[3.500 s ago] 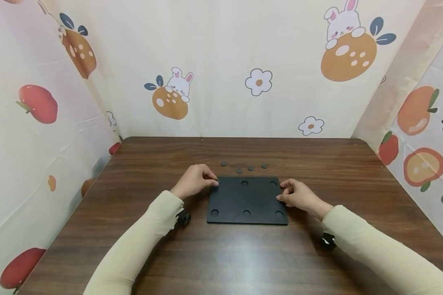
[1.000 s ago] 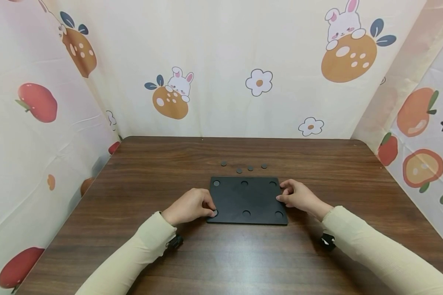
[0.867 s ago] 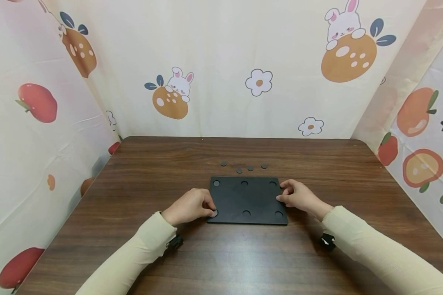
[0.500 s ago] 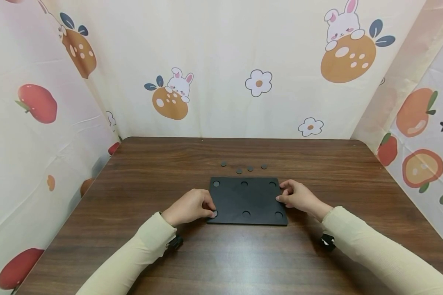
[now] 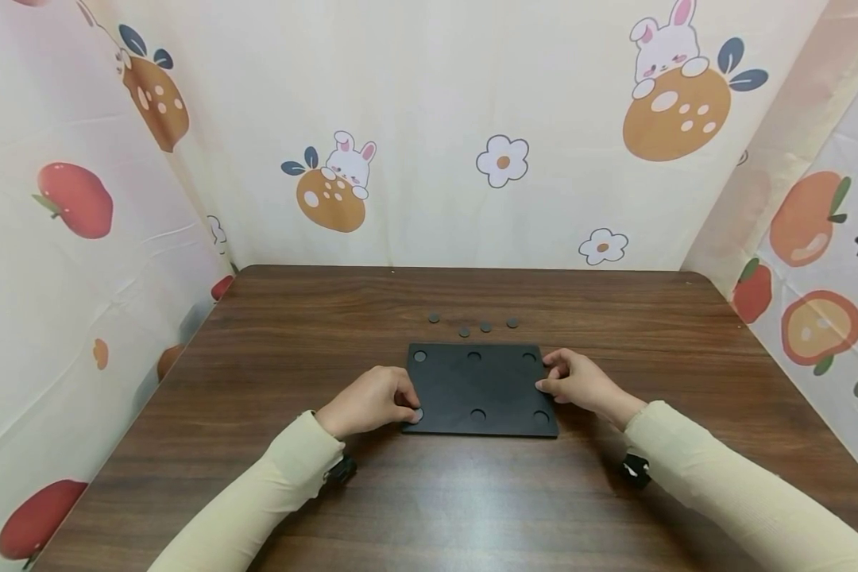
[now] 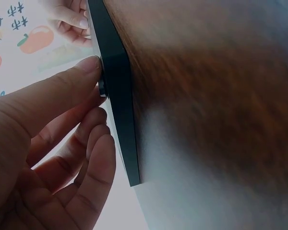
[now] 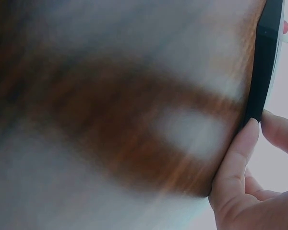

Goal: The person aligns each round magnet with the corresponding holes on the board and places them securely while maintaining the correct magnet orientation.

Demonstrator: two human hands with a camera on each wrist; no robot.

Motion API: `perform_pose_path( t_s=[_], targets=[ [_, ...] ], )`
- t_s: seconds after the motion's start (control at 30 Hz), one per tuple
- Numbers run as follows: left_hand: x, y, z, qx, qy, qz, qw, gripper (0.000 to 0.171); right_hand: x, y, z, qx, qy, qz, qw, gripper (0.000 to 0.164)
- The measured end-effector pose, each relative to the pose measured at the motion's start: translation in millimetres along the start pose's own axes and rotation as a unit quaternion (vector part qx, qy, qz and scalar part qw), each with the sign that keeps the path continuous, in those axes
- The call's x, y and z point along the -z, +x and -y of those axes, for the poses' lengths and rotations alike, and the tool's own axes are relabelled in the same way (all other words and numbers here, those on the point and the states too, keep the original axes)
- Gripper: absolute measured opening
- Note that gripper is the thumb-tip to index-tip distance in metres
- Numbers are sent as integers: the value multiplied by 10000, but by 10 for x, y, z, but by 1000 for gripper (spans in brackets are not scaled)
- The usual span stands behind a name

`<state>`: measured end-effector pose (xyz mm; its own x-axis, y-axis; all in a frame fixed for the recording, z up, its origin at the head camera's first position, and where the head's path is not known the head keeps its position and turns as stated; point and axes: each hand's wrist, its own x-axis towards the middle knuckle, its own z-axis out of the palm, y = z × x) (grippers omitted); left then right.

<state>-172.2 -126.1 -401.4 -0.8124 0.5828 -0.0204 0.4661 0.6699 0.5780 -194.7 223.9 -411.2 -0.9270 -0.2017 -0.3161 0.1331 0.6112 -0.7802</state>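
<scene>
A black rectangular board with round recesses lies on the table. My left hand pinches a small dark disc between thumb and fingers, at the front-left recess. In the left wrist view the disc stands slightly proud of the board's face. Another disc sits in the back-left recess. My right hand holds the board's right edge with thumb and index finger; the right wrist view shows these fingertips at the board's dark side. The other recesses, such as the front-middle recess, hold no disc.
Several loose dark discs, among them a leftmost disc and a rightmost disc, lie on the wooden table behind the board. A patterned curtain encloses the table's back and sides.
My left hand has moved from the back-left recess to the front-left one, leaving a disc in the back-left recess. Over the last second it stays there; my right hand keeps its place.
</scene>
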Motion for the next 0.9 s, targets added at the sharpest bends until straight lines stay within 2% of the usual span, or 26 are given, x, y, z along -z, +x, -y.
perform_pose_path(
  t_s=[0.67, 0.9],
  targets=[
    [25, 20, -14, -23, 16, 71, 10000, 8, 5, -6, 5, 19, -14, 21, 10000, 54],
    [24, 67, 17, 40, -271, 24, 9996, 8, 2, 8, -7, -10, -13, 1, 10000, 52]
  ],
)
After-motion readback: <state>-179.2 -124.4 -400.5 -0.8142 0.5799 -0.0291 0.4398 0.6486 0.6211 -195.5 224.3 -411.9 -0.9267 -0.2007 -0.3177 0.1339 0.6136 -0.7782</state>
